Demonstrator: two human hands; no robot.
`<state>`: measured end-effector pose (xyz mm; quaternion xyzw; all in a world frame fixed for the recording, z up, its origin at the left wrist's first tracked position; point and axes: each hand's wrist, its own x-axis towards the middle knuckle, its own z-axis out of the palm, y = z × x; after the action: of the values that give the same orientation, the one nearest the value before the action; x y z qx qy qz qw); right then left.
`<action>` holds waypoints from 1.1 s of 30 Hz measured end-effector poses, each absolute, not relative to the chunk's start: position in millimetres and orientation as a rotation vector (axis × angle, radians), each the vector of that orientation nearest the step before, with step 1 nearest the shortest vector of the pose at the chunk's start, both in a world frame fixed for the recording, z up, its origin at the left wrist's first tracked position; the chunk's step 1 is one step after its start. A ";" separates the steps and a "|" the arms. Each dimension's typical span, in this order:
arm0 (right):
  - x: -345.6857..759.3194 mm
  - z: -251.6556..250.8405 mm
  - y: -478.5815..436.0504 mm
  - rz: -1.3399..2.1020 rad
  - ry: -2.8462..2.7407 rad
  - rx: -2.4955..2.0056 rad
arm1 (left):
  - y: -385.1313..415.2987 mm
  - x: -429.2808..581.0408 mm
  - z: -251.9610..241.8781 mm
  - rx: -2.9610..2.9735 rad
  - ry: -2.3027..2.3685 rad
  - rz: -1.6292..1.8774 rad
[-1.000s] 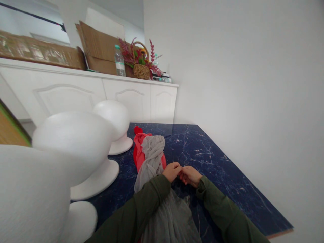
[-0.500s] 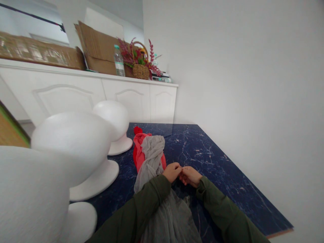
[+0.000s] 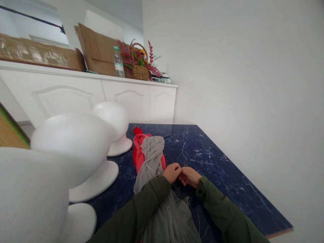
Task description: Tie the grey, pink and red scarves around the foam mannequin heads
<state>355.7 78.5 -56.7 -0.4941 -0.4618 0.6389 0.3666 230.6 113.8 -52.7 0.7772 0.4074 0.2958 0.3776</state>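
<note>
Seen from the head, two bare hands work close together near the middle of a dark blue marble-patterned table top [image 3: 222, 168]. The left hand [image 3: 172, 172] and the right hand [image 3: 191, 177] are drawn in narrowly, their fingertips [image 3: 177, 166] meeting in a small pinch just in front of the cloth. Whether a fine edge or thread lies between them is too small to tell; neither hand clearly holds anything.

A grey gauzy cloth [image 3: 152, 157] lies bunched just left of the hands and runs to the far side of them, partly covering a red cloth [image 3: 138, 153] that ends in a tight red tuft [image 3: 137, 131] at its far end. Grey fabric [image 3: 172, 219] also spreads on the table near the person, under the olive-green sleeves [image 3: 152, 199]; whether it is the same piece cannot be told.

Handling note: fine pinching of this kind is best done with the pads of the fingers, with the forearms low and steady so that the loose cloth is not dragged.

Around the table: three white pedestal seats [image 3: 76, 145] stand along the left edge, a plain white wall [image 3: 240, 101] rises on the right, and a white cabinet [image 3: 63, 101] stands beyond. On the cabinet are cardboard sheets [image 3: 98, 50], a water bottle [image 3: 118, 65] and a wicker basket of foliage [image 3: 140, 72].
</note>
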 end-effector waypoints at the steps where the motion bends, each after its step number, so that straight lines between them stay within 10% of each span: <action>1: 355.7 -56.7 78.5 1.641 -1.185 -1.268 | 113.8 230.6 -53.0 1.986 1.041 0.757; 33: 353.8 -54.1 78.4 1.671 -1.124 -1.255 | 111.9 230.1 -47.8 1.968 1.003 0.754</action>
<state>353.8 78.4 -54.1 -0.4903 -0.4392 0.6528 0.3748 230.1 111.9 -47.8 0.7754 0.3951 0.2972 0.3928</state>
